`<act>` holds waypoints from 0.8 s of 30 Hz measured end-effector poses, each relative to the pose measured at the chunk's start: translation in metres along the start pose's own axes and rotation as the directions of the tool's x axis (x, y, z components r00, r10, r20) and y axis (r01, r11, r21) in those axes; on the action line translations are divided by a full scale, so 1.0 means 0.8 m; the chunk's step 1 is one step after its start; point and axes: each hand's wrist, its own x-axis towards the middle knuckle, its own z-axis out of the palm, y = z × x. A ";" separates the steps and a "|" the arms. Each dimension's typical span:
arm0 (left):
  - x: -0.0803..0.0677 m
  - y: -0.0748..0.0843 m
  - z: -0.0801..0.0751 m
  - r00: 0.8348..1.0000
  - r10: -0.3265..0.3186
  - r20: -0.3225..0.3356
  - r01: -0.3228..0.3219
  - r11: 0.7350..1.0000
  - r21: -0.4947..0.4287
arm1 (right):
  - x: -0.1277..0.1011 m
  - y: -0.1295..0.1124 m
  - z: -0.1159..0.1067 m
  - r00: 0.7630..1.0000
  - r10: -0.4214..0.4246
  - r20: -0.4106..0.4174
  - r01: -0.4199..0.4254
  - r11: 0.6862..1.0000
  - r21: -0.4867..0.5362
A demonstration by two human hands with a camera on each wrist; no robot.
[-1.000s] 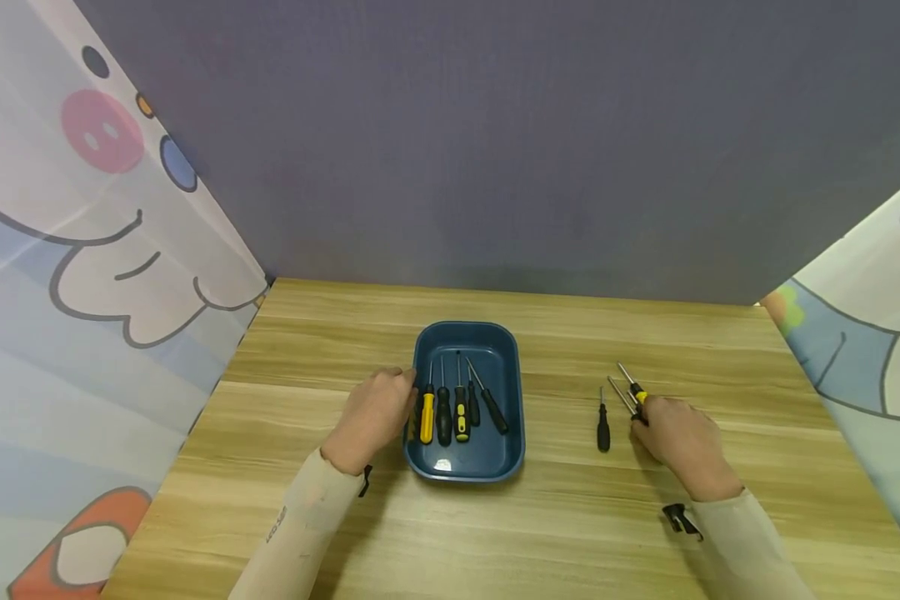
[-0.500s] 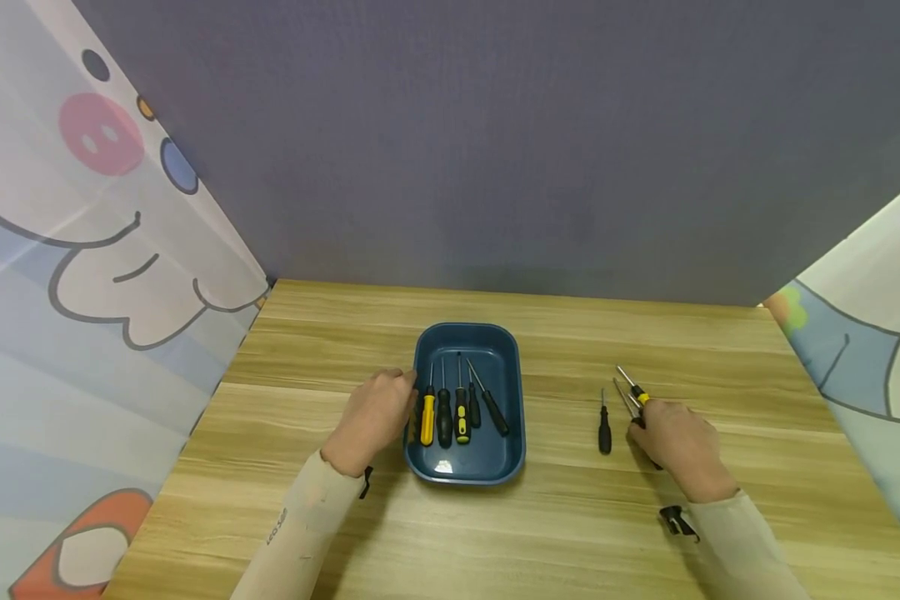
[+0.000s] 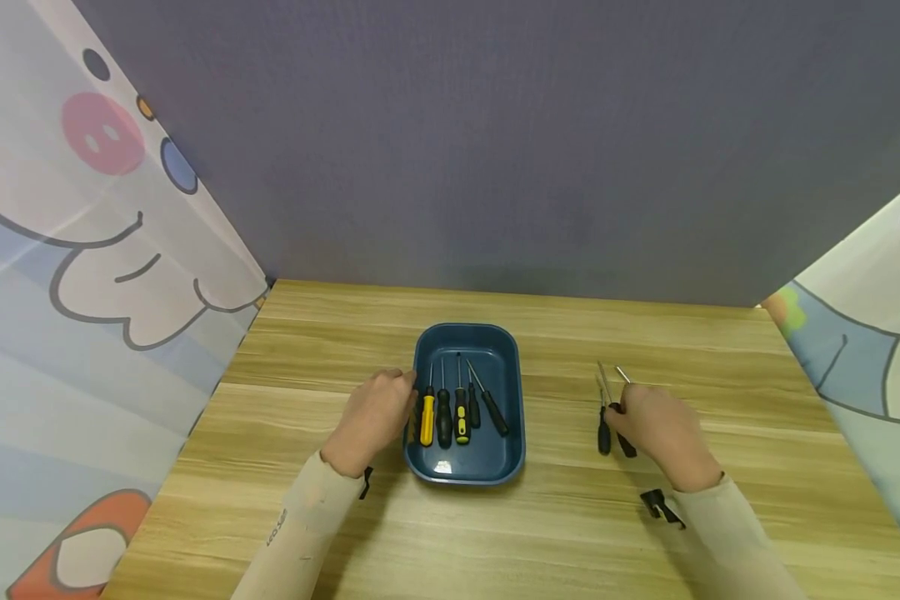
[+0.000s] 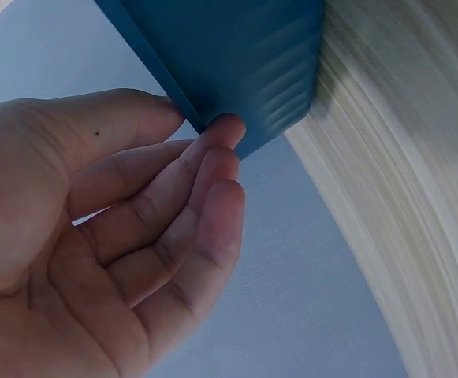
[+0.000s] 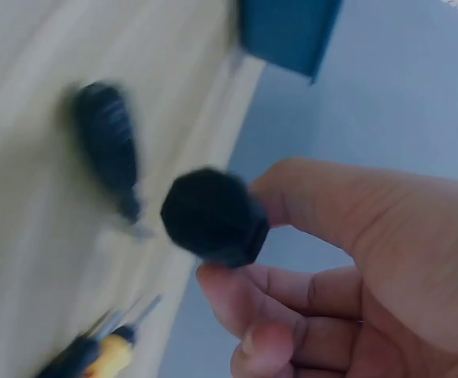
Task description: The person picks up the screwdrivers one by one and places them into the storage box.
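Note:
My left hand (image 3: 371,421) pinches the left rim of a blue plastic tray (image 3: 467,482), thumb on one side and fingertips on the other in the left wrist view. In the tray lie a yellow-handled screwdriver (image 3: 427,421), a black-and-yellow one (image 3: 461,417) and several black ones. Over the table on the right, my right hand (image 3: 660,433) pinches a black-handled screwdriver (image 5: 213,216) between thumb and fingers, its butt end facing the right wrist camera. Just left of it lies a small black screwdriver (image 3: 604,433). The right hand hides most of another screwdriver, whose shaft (image 3: 623,374) shows.
In the right wrist view, a yellow-and-black handle (image 5: 112,354) lies on the wooden table (image 3: 555,533) beside a dark one. A grey panel (image 3: 495,150) rises behind the table. Cartoon-printed cloth (image 3: 112,275) hangs at the left, with more on the right.
My right hand has moved left with the black screwdriver, now close beside the small one on the table. The left hand and tray have stayed in place.

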 end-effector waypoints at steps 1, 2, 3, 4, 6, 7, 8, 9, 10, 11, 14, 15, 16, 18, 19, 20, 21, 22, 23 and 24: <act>0.000 0.000 0.000 1.000 -0.002 0.001 0.002 1.000 -0.001 | 0.001 -0.006 -0.002 1.000 -0.006 0.003 0.006 1.000 0.004; 0.000 0.000 0.000 1.000 -0.004 0.001 0.004 1.000 -0.003 | 0.002 -0.012 -0.005 1.000 -0.013 0.005 0.013 1.000 0.007; 0.000 0.000 -0.001 1.000 -0.006 0.002 0.006 1.000 -0.005 | 0.004 -0.017 -0.007 1.000 -0.018 0.005 0.018 1.000 0.006; 0.000 0.000 -0.001 1.000 -0.007 0.002 0.007 1.000 -0.007 | 0.006 -0.023 -0.010 1.000 -0.020 0.002 0.020 1.000 0.004; 0.000 0.000 -0.001 1.000 -0.008 0.003 0.008 1.000 -0.007 | 0.009 -0.036 -0.015 1.000 -0.020 0.003 0.020 1.000 -0.003; 0.000 0.000 -0.001 1.000 -0.008 0.003 0.008 1.000 -0.007 | 0.011 -0.042 -0.017 1.000 -0.023 0.005 0.023 1.000 -0.003; 0.000 0.000 -0.001 1.000 -0.007 0.003 0.007 1.000 -0.007 | 0.013 -0.048 -0.019 1.000 -0.027 0.008 0.027 1.000 -0.008; -0.001 0.000 -0.001 1.000 -0.007 0.003 0.007 1.000 -0.007 | 0.014 -0.055 -0.021 0.999 -0.032 0.005 0.032 0.999 -0.014; -0.001 0.000 -0.001 1.000 -0.006 0.002 0.006 1.000 -0.007 | 0.016 -0.061 -0.022 0.999 -0.039 0.003 0.039 0.999 -0.019; -0.001 0.000 -0.001 1.000 -0.006 0.002 0.006 1.000 -0.006 | 0.018 -0.067 -0.024 0.999 -0.051 -0.001 0.051 0.998 -0.020; -0.001 0.000 -0.001 1.000 -0.007 -0.001 0.007 1.000 -0.008 | 0.024 -0.086 -0.026 0.996 -0.086 -0.018 0.086 0.996 -0.028; -0.001 0.000 -0.001 1.000 -0.007 -0.001 0.007 1.000 -0.010 | 0.027 -0.092 -0.026 0.995 -0.096 -0.025 0.095 0.995 -0.031; -0.001 0.000 -0.001 1.000 -0.008 -0.001 0.008 1.000 -0.011 | 0.030 -0.098 -0.027 0.994 -0.104 -0.024 0.103 0.994 -0.031; -0.001 0.000 -0.001 1.000 -0.009 0.000 0.009 1.000 -0.012 | 0.035 -0.111 -0.027 0.993 -0.115 -0.021 0.115 0.993 -0.036; -0.001 -0.001 0.000 1.000 -0.009 0.002 0.009 1.000 -0.013 | 0.038 -0.118 -0.027 0.992 -0.125 -0.023 0.124 0.992 -0.040; -0.001 -0.001 0.000 1.000 -0.009 0.001 0.009 1.000 -0.012 | 0.041 -0.125 -0.027 0.991 -0.133 -0.022 0.132 0.990 -0.046; -0.001 -0.001 0.000 1.000 -0.008 0.001 0.008 1.000 -0.011 | 0.044 -0.131 -0.026 0.990 -0.140 -0.022 0.139 0.989 -0.052; -0.001 -0.001 0.000 1.000 -0.007 -0.001 0.007 1.000 -0.012 | 0.047 -0.138 -0.026 0.989 -0.147 -0.022 0.145 0.988 -0.053; -0.001 -0.001 0.000 1.000 -0.005 -0.002 0.005 1.000 -0.011 | 0.050 -0.145 -0.026 0.988 -0.152 -0.018 0.151 0.987 -0.054; -0.001 -0.001 0.000 1.000 -0.003 -0.005 0.003 1.000 -0.012 | 0.053 -0.152 -0.025 0.988 -0.155 -0.011 0.154 0.987 -0.052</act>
